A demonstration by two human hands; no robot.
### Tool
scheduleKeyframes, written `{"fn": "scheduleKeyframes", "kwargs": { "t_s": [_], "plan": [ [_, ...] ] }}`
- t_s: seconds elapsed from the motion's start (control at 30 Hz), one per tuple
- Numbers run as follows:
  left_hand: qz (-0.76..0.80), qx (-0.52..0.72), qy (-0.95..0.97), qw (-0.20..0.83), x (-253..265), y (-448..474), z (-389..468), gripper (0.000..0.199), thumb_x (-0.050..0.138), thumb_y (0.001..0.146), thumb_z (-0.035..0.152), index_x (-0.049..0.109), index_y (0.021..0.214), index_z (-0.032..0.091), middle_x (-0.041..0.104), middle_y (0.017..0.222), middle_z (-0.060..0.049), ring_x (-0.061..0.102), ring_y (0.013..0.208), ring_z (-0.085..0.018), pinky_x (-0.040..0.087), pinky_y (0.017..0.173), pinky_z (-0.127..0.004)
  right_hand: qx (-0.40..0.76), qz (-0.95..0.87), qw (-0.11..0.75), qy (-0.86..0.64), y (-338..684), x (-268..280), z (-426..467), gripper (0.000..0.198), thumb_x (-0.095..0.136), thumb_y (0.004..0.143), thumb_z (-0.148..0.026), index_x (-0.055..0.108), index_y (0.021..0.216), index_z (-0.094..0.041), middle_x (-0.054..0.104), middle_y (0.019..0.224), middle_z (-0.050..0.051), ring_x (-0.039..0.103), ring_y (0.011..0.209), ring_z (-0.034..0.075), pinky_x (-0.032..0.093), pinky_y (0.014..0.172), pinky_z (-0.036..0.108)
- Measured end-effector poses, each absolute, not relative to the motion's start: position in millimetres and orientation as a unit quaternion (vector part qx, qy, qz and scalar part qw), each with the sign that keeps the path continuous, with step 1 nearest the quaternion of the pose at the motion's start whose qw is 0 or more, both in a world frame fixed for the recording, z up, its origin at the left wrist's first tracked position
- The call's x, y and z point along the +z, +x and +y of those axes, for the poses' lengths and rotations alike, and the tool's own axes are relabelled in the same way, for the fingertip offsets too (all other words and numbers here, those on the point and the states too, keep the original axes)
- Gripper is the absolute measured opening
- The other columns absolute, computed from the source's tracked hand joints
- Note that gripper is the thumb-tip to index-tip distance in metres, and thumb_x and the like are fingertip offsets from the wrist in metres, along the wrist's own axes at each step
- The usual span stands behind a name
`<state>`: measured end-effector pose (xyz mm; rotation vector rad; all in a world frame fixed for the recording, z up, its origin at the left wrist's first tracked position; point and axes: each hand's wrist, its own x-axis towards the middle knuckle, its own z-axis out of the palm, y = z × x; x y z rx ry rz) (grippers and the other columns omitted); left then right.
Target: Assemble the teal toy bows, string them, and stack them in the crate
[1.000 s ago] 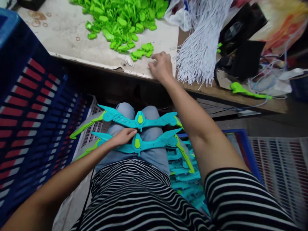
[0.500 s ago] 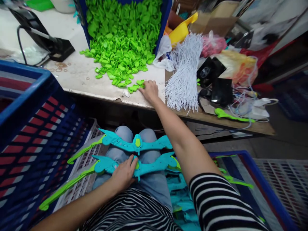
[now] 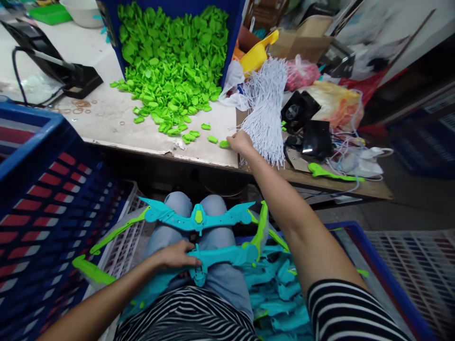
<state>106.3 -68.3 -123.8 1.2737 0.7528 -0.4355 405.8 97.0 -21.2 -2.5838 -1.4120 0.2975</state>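
Surface [image 3: 103, 125]: worn and pale, set at the far side of the knees; a blue bin [image 3: 227, 52] is tipped towards the near edge, with a green pile [image 3: 170, 90] spilling from it.
Right of pile: a bundle of white cords [image 3: 265, 113] is laid beside a black fan-like unit [image 3: 300, 111].
Lap: two teal bow-shaped pieces are laid across the knees. On the far bow [image 3: 177, 220] a green insert [image 3: 199, 216] is seated at the middle; on the near bow [image 3: 223, 255] none is seen.
Left hand [image 3: 177, 255]: closed round the near bow, just left of its middle.
Right hand [image 3: 240, 141]: fingers curled at the near edge, fingertips touching a small green piece [image 3: 223, 143]; whether it is pinched cannot be told.
Good practice: the near bow is best held firmly by its body, level on both thighs; one green piece at a time should be taken by its edges and checked for facing.
Writing: no brand or label can be read on bin, bows or fan-like unit.
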Motion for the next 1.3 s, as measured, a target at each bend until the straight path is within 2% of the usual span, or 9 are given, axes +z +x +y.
{"fn": "scheduleKeyframes", "kwargs": {
  "t_s": [0.17,0.3,0.4,0.5,0.63,0.77,1.07,1.2,1.3],
  "plan": [
    [0.337,-0.182,0.547,0.744,-128.8,105.6,-70.0,0.04,0.065,0.061,0.05,0.054,0.079,0.015,0.061,0.068,-0.002,0.052,0.05,-0.014,0.04,0.049,-0.026,0.055,-0.484,0.077,-0.87,398.2,-25.3,74.4,0.028,0.055,0.08,-0.029,0.068,0.094,-0.009,0.067,0.1,0.018,0.061,0.098,0.03,0.047,0.081,0.038],
    [0.335,-0.173,0.538,0.754,-126.8,105.2,-66.5,0.042,0.067,0.061,0.052,0.054,0.079,0.016,0.062,0.07,-0.002,0.053,0.05,-0.014,0.04,0.048,-0.026,-0.001,-0.66,0.125,-0.741,404.2,-31.3,71.1,0.019,0.052,0.08,-0.019,0.067,0.091,-0.014,0.065,0.108,0.013,0.053,0.108,0.027,0.042,0.092,0.039],
    [0.331,-0.174,0.55,0.747,-127.9,105.1,-62.2,0.043,0.068,0.06,0.054,0.055,0.075,0.016,0.062,0.067,-0.001,0.054,0.051,-0.014,0.041,0.05,-0.026,0.048,-0.752,0.134,-0.644,416.1,-40.0,76.6,0.019,0.054,0.075,-0.012,0.065,0.091,-0.017,0.065,0.106,0.009,0.052,0.104,0.024,0.041,0.092,0.038],
    [0.331,-0.173,0.569,0.733,-127.6,104.6,-56.8,0.044,0.069,0.06,0.056,0.056,0.07,0.015,0.06,0.062,0.0,0.055,0.053,-0.014,0.042,0.053,-0.025,0.062,-0.75,0.165,-0.637,412.6,-48.7,63.5,0.014,0.056,0.078,-0.018,0.064,0.09,-0.018,0.066,0.096,0.008,0.053,0.097,0.024,0.041,0.088,0.039],
    [0.334,-0.144,0.517,0.775,-125.9,104.1,-51.0,0.05,0.068,0.061,0.063,0.058,0.069,0.014,0.062,0.061,-0.001,0.056,0.054,-0.014,0.044,0.055,-0.026,0.097,-0.784,0.269,-0.55,364.1,-62.8,-16.3,0.022,0.057,0.085,-0.034,0.062,0.099,-0.018,0.065,0.102,0.008,0.055,0.097,0.022,0.043,0.088,0.04],
    [0.347,-0.152,0.463,0.801,-128.9,104.1,-49.8,0.055,0.072,0.056,0.064,0.061,0.072,0.013,0.063,0.06,-0.002,0.056,0.054,-0.014,0.045,0.055,-0.026,0.152,-0.844,0.257,-0.445,301.0,-88.4,-127.8,0.021,0.051,0.09,-0.033,0.062,0.099,-0.017,0.067,0.103,0.009,0.058,0.096,0.02,0.048,0.083,0.037],
    [0.341,-0.128,0.486,0.794,-141.7,100.3,-55.0,0.054,0.069,0.06,0.064,0.061,0.071,0.012,0.059,0.059,0.0,0.055,0.054,-0.015,0.046,0.054,-0.027,0.092,-0.809,0.248,-0.526,255.6,-138.9,-197.6,0.018,0.053,0.09,-0.026,0.066,0.102,-0.021,0.067,0.108,0.009,0.053,0.105,0.023,0.045,0.084,0.04],
    [0.314,-0.124,0.568,0.751,-141.1,97.1,-53.9,0.053,0.071,0.058,0.06,0.063,0.078,0.012,0.059,0.063,0.001,0.053,0.058,-0.014,0.042,0.055,-0.024,0.152,-0.736,0.28,-0.597,252.1,-143.1,-198.7,0.017,0.059,0.085,-0.036,0.067,0.094,-0.024,0.06,0.118,0.009,0.048,0.117,0.026,0.041,0.093,0.045],
    [0.311,-0.119,0.616,0.714,-139.9,97.8,-55.4,0.05,0.076,0.054,0.052,0.064,0.081,0.012,0.059,0.064,0.002,0.053,0.061,-0.014,0.04,0.055,-0.023,0.224,-0.692,0.279,-0.627,250.3,-143.8,-197.2,0.033,0.063,0.082,-0.041,0.06,0.108,-0.021,0.059,0.12,0.011,0.051,0.114,0.025,0.039,0.096,0.045]
  ]
}}
